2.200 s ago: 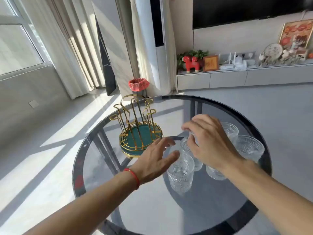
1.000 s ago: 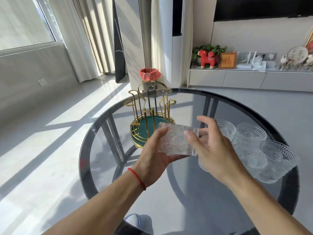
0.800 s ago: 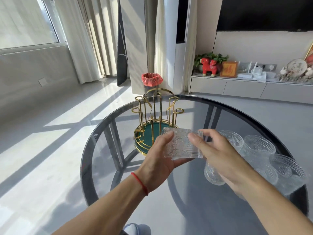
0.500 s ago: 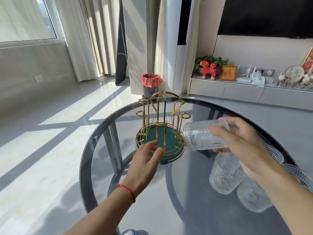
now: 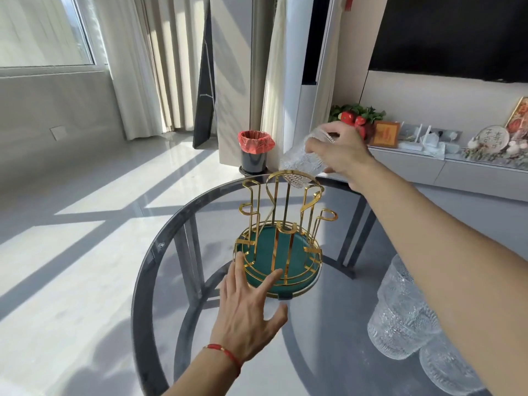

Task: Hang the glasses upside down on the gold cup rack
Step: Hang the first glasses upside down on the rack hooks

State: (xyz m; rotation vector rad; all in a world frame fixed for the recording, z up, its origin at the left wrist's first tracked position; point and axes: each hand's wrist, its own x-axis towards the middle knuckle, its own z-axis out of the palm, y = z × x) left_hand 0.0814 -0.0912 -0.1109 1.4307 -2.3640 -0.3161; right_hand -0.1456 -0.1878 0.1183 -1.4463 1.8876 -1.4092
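Note:
The gold cup rack [image 5: 278,237] with a green base stands in the middle of the round glass table [image 5: 160,247]. My right hand [image 5: 341,155] holds a clear patterned glass [image 5: 300,164], tilted mouth down, just above the far top of the rack. My left hand [image 5: 247,305] lies open with fingers spread, its fingertips touching the near rim of the rack's base. Several more glasses [image 5: 405,318] stand at the table's right side, partly behind my right forearm.
A black bin with a red bag [image 5: 255,151] stands on the floor beyond the table. A low cabinet [image 5: 428,167] with ornaments runs along the right wall under a dark screen. Curtains and a window are at the left.
My right hand lifted the glass up and away, over the rack's top, and tipped it mouth down. My left hand let go of the glass and moved onto the rack's base rim.

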